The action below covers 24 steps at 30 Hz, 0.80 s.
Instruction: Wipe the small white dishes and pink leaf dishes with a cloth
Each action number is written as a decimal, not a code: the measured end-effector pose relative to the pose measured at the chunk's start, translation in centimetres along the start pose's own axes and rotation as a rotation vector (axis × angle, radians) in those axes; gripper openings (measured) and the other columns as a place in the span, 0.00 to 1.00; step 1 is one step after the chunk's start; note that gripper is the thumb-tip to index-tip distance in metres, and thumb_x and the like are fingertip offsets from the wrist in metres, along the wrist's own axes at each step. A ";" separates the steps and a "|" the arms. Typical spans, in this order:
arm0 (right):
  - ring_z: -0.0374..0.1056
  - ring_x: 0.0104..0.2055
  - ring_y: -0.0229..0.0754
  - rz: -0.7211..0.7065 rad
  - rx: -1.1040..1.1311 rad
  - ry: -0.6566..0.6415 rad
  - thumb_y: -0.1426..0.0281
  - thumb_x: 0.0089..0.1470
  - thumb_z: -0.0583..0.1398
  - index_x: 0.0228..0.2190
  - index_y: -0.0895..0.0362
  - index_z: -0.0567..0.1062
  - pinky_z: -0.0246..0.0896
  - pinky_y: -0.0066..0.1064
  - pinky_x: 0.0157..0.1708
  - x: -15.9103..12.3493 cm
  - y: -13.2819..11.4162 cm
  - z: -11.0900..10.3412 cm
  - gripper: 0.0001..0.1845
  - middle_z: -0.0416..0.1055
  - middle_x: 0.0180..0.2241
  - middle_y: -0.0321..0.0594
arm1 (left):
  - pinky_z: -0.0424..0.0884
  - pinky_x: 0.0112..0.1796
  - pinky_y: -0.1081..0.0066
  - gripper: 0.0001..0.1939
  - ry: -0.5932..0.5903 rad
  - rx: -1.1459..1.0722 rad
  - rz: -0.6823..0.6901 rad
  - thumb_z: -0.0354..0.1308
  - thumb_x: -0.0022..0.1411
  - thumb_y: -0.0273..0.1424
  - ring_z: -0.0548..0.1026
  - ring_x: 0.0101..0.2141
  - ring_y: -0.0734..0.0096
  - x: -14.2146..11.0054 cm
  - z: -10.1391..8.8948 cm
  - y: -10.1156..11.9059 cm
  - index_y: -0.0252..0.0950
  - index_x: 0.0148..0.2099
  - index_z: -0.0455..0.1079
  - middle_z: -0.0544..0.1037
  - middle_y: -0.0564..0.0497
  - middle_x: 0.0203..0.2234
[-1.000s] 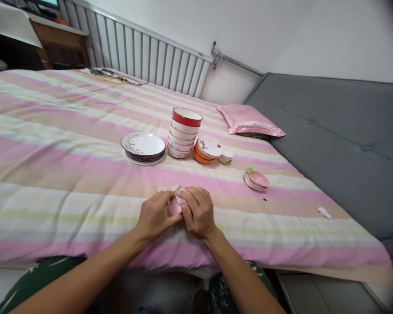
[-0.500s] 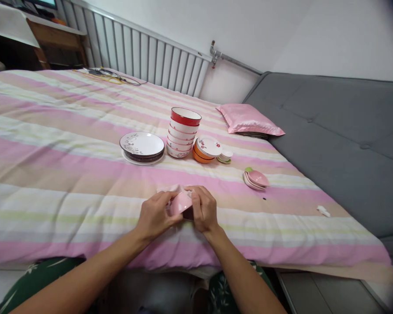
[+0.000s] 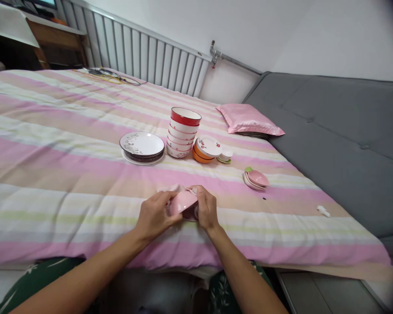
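Observation:
A small glossy pink dish (image 3: 184,202) is tilted between my two hands, just above the near part of the bed. My left hand (image 3: 155,213) is closed on its left edge, thumb below and fingers above. On the dish's right side, my right hand (image 3: 207,208) pinches a pale pink cloth (image 3: 192,190) against the rim. More of the pale cloth shows behind the dish; the fingers hide part of it. Further right on the bed lies a small stack of pink dishes (image 3: 257,179) with a green leaf-shaped part.
Beyond my hands stand a stack of plates (image 3: 142,145), a tall stack of bowls (image 3: 184,131), orange bowls (image 3: 201,156) topped by flowered plates, and small white dishes (image 3: 226,155). A pink pillow (image 3: 249,118), a crumpled white scrap (image 3: 323,211) and cables (image 3: 114,77) also lie on the striped bedspread.
My right hand has shifted slightly right along the dish's edge, its fingers gathered closer together. More of the dish's pink surface shows. The left hand keeps its hold, nearly unmoved.

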State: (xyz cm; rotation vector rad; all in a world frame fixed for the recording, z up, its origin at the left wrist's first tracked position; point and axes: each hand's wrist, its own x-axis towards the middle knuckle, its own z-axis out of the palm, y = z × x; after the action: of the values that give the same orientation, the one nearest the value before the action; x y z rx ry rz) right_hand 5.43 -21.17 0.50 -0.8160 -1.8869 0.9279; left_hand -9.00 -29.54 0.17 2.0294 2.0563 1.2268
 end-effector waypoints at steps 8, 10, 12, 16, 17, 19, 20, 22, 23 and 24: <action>0.67 0.44 0.43 -0.317 -0.194 -0.007 0.71 0.59 0.48 0.38 0.57 0.73 0.60 0.36 0.46 -0.5 -1.0 -0.1 0.15 0.72 0.39 0.44 | 0.70 0.32 0.69 0.19 0.007 0.014 0.020 0.62 0.45 0.32 0.75 0.31 0.64 -0.1 -0.1 0.0 0.37 0.41 0.66 0.77 0.49 0.31; 0.66 0.45 0.44 -0.397 -0.251 -0.016 0.72 0.58 0.49 0.40 0.57 0.73 0.59 0.38 0.47 -0.6 -1.1 0.0 0.15 0.72 0.40 0.44 | 0.70 0.33 0.69 0.18 0.014 0.013 0.022 0.61 0.45 0.30 0.75 0.32 0.64 -0.1 -0.1 0.0 0.37 0.41 0.66 0.77 0.49 0.31; 0.65 0.47 0.44 -0.464 -0.307 -0.029 0.73 0.57 0.50 0.42 0.56 0.72 0.58 0.40 0.48 -0.7 -1.2 0.1 0.15 0.72 0.42 0.44 | 0.70 0.33 0.69 0.17 0.024 0.010 0.016 0.61 0.45 0.30 0.75 0.32 0.64 -0.1 -0.1 0.1 0.37 0.41 0.66 0.76 0.50 0.30; 0.63 0.49 0.44 -0.524 -0.364 -0.052 0.72 0.57 0.51 0.44 0.55 0.72 0.56 0.41 0.49 -0.9 -1.5 0.3 0.16 0.70 0.45 0.42 | 0.70 0.34 0.69 0.14 0.028 0.000 -0.009 0.59 0.48 0.31 0.75 0.32 0.66 0.0 0.0 0.1 0.37 0.40 0.66 0.76 0.50 0.30; 0.63 0.49 0.44 -0.521 -0.367 -0.058 0.72 0.57 0.50 0.45 0.55 0.72 0.56 0.41 0.49 -0.9 -1.5 0.3 0.16 0.70 0.45 0.42 | 0.70 0.34 0.69 0.14 0.027 -0.004 -0.013 0.58 0.48 0.31 0.75 0.32 0.66 0.0 0.1 0.1 0.37 0.40 0.67 0.76 0.50 0.30; 0.63 0.49 0.44 -0.492 -0.366 -0.068 0.72 0.57 0.50 0.45 0.55 0.72 0.55 0.41 0.49 -0.8 -1.6 0.3 0.16 0.70 0.45 0.42 | 0.70 0.34 0.68 0.14 0.032 -0.009 -0.019 0.58 0.48 0.30 0.74 0.31 0.66 0.1 0.2 0.1 0.37 0.40 0.67 0.76 0.51 0.30; 0.63 0.49 0.44 -0.468 -0.363 -0.071 0.72 0.58 0.49 0.45 0.55 0.72 0.55 0.41 0.49 -0.8 -1.6 0.3 0.16 0.71 0.45 0.42 | 0.70 0.34 0.68 0.14 0.036 -0.010 -0.022 0.58 0.48 0.30 0.74 0.31 0.66 0.1 0.2 0.1 0.37 0.40 0.67 0.76 0.51 0.30; 0.63 0.48 0.44 -0.408 -0.349 -0.072 0.72 0.59 0.49 0.44 0.55 0.72 0.55 0.40 0.49 -0.7 -1.6 0.2 0.16 0.71 0.45 0.42 | 0.70 0.34 0.68 0.15 0.041 -0.011 -0.023 0.58 0.47 0.29 0.74 0.31 0.66 0.1 0.2 0.1 0.36 0.41 0.67 0.76 0.51 0.30; 0.63 0.48 0.44 -0.377 -0.333 -0.069 0.72 0.59 0.48 0.43 0.56 0.72 0.55 0.40 0.49 -0.6 -1.6 0.2 0.16 0.71 0.45 0.42 | 0.70 0.34 0.68 0.16 0.039 -0.011 -0.020 0.58 0.46 0.28 0.74 0.32 0.65 0.1 0.3 0.0 0.36 0.41 0.67 0.76 0.50 0.31; 0.63 0.48 0.43 -0.348 -0.310 -0.065 0.72 0.60 0.47 0.43 0.56 0.72 0.55 0.40 0.49 -0.5 -1.6 0.1 0.16 0.72 0.44 0.42 | 0.70 0.34 0.68 0.17 0.033 -0.011 -0.017 0.58 0.46 0.27 0.74 0.32 0.65 0.1 0.3 0.0 0.36 0.41 0.67 0.77 0.50 0.31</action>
State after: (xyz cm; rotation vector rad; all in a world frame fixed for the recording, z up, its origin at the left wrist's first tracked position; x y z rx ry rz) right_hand 5.29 -22.44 1.58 -0.6092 -2.1747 0.4587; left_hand -8.85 -29.36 0.04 1.9961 2.0725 1.2746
